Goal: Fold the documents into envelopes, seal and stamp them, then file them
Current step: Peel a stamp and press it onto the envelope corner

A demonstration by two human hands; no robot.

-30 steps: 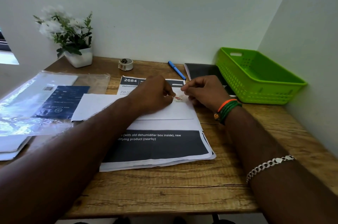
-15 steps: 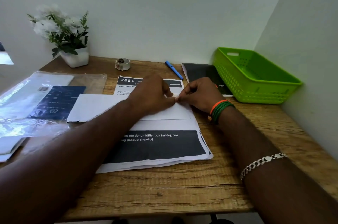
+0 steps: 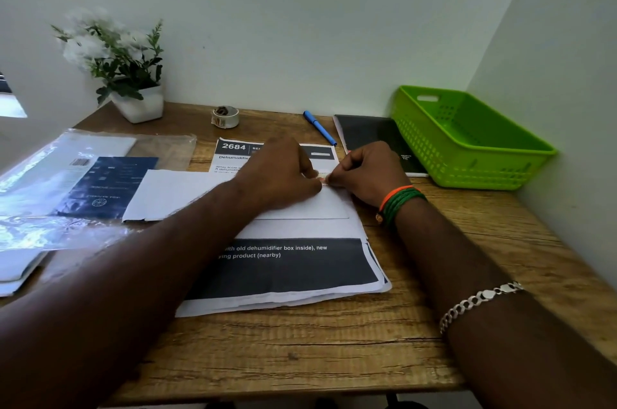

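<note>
1. Head view: the envelope (image 3: 300, 208) lies mid-desk on the printed sheets (image 3: 287, 265).
2. Both hands meet at its top right corner, left hand (image 3: 280, 175) and right hand (image 3: 367, 171) curled, fingertips pinching a tiny stamp (image 3: 323, 179).
3. Further out: pen (image 3: 320, 128), notebook (image 3: 374, 138), green basket (image 3: 467, 141) at the desk's back right corner.

"2684", "Dehumidifier" on printed doc (image 3: 283, 261)
</note>
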